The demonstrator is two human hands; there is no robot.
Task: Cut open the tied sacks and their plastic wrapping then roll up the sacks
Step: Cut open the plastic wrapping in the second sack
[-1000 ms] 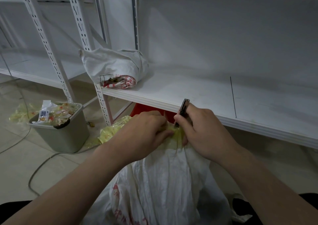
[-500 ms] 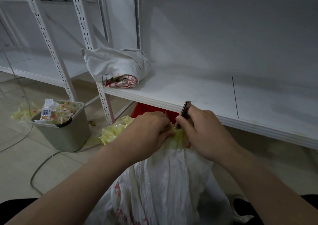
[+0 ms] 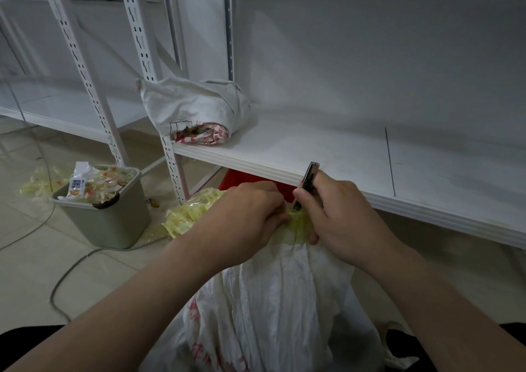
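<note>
A white woven sack with red print stands in front of me on the floor. Its neck is bunched and wrapped in yellow plastic. My left hand grips the bunched neck from the left. My right hand holds a dark utility knife, its tip down at the yellow tie between my hands. The blade itself is hidden by my fingers. A rolled-up white sack lies on the left end of the white shelf.
A grey-green bin full of yellow plastic scraps stands on the floor at left, with a cable looping past it. More yellow plastic lies behind my left hand. A red object sits under the shelf. Perforated shelf posts rise at left.
Both hands stay at the sack's neck with the knife at the tie. The view has shifted slightly; no clear cut shows.
</note>
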